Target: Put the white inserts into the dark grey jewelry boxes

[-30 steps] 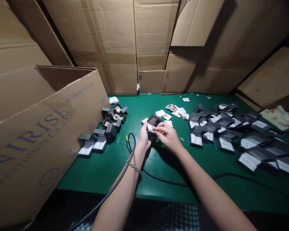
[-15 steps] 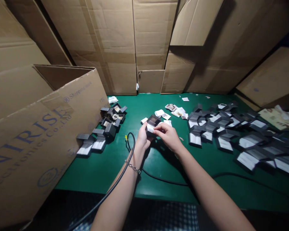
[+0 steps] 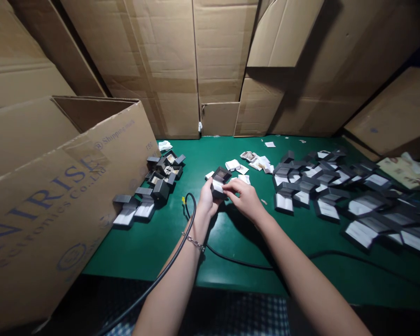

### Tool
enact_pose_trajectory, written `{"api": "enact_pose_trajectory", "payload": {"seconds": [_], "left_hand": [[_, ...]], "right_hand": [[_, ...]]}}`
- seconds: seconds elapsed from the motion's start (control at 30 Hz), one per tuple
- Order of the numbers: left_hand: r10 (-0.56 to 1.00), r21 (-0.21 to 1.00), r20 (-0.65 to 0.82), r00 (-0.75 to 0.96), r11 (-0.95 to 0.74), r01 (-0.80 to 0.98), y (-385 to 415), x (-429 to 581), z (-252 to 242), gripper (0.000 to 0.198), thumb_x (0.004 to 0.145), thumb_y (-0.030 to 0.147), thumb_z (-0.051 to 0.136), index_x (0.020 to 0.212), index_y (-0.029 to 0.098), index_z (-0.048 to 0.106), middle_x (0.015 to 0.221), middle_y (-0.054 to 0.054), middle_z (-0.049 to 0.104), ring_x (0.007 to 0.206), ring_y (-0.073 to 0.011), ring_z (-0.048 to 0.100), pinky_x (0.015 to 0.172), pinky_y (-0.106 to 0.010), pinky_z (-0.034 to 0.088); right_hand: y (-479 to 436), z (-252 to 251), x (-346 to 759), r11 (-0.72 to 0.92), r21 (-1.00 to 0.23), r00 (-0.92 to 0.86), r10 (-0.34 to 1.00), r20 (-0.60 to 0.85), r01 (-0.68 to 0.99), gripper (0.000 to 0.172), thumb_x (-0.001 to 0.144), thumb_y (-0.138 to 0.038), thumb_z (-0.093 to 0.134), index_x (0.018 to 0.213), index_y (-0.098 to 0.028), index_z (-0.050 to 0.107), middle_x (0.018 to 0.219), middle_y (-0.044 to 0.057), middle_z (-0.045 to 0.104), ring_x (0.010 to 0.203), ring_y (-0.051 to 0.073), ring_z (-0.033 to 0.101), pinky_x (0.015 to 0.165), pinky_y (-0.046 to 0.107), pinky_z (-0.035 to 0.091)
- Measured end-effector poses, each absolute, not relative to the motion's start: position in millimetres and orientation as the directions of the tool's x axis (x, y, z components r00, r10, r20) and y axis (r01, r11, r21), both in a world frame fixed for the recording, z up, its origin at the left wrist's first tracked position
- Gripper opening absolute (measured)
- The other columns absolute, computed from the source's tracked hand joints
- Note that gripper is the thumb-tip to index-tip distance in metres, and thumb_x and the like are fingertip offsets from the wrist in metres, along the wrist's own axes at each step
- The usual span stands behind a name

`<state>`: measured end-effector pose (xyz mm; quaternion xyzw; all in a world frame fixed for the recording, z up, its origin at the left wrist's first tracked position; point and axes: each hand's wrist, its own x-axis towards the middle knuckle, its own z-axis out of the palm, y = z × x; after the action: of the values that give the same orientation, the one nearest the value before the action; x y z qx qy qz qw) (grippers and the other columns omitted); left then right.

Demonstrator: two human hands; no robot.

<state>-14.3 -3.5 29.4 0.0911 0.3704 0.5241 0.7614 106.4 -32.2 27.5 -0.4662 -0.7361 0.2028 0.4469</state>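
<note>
Head — box in left grip.

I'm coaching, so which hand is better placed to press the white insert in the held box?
Probably the right hand: its fingertips are at the white insert, while the left hand holds the open box.

And it was green right across the tabletop, deep and plain! The held box came up black, its insert bright white, and the open boxes on the right wore the same black and white. Brown ran all over the carton, with blue-violet lettering across it. The cable was black, its tag a flash of yellow! Silver shone on the bracelet; below, the cloth showed blue-and-white checks.
</note>
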Motion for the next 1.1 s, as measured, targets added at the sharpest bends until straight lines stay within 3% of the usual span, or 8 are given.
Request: {"api": "enact_pose_trajectory", "payload": {"seconds": [0.3,0.43,0.57,0.77,0.93,1.1], "left_hand": [[0.887,0.532,-0.445,0.125,0.374,-0.76,-2.8,-12.9,31.2,0.022,0.088,0.031,0.053,0.077,0.014,0.061,0.061,-0.002,0.063,0.047,-0.0108,0.058,0.048,-0.021,0.046],[0.907,0.527,-0.407,0.106,0.327,-0.785,-3.9,-12.0,31.5,0.033,0.094,0.032,0.042,0.076,0.013,0.062,0.061,-0.004,0.064,0.05,-0.011,0.06,0.052,-0.021,0.048],[0.928,0.546,-0.359,0.094,0.291,-0.786,-5.6,-9.4,30.9,0.035,0.096,0.03,0.037,0.082,0.013,0.064,0.065,-0.004,0.066,0.053,-0.0105,0.06,0.054,-0.02,0.048],[0.931,0.561,-0.354,0.091,0.289,-0.776,-5.4,-8.4,28.8,0.03,0.095,0.03,0.04,0.082,0.015,0.062,0.065,-0.003,0.065,0.052,-0.0101,0.059,0.052,-0.02,0.046],[0.93,0.543,-0.36,0.079,0.278,-0.792,-1.9,-12.3,29.7,0.033,0.094,0.035,0.044,0.077,0.014,0.064,0.066,-0.004,0.065,0.054,-0.0106,0.06,0.058,-0.021,0.048],[0.935,0.514,-0.343,0.093,0.27,-0.814,0.1,-15.7,28.1,0.042,0.096,0.035,0.035,0.075,0.014,0.065,0.063,-0.005,0.063,0.053,-0.0128,0.059,0.058,-0.025,0.048]], "right_hand": [[-33.1,20.1,103.6,0.568,-0.598,-0.226,0.804,0.55,0.566,0.017,0.086,-0.016,0.051,0.087,-0.021,0.067,0.086,0.008,0.065,0.08,0.02,0.062,0.071,0.032,0.05],[-36.6,19.8,99.9,0.587,-0.554,-0.208,0.773,0.599,0.59,0.017,0.087,-0.013,0.051,0.087,-0.021,0.066,0.085,0.006,0.064,0.077,0.018,0.062,0.068,0.029,0.05],[-38.9,22.0,102.6,0.624,-0.426,-0.251,0.712,0.656,0.656,0.02,0.092,-0.016,0.047,0.088,-0.02,0.066,0.08,0.005,0.062,0.072,0.016,0.06,0.063,0.026,0.048],[-37.3,22.5,105.5,0.651,-0.257,-0.344,0.647,0.681,0.714,0.027,0.095,-0.016,0.041,0.088,-0.02,0.067,0.08,0.007,0.062,0.075,0.017,0.059,0.067,0.026,0.049],[-39.0,21.6,97.7,0.669,-0.331,-0.292,0.642,0.709,0.666,0.025,0.092,-0.014,0.043,0.089,-0.019,0.067,0.083,0.007,0.064,0.075,0.016,0.061,0.066,0.025,0.051],[-42.6,21.9,90.2,0.629,-0.458,-0.259,0.724,0.639,0.628,0.021,0.086,-0.013,0.049,0.095,-0.019,0.067,0.089,0.007,0.064,0.078,0.017,0.063,0.069,0.028,0.055]]}}
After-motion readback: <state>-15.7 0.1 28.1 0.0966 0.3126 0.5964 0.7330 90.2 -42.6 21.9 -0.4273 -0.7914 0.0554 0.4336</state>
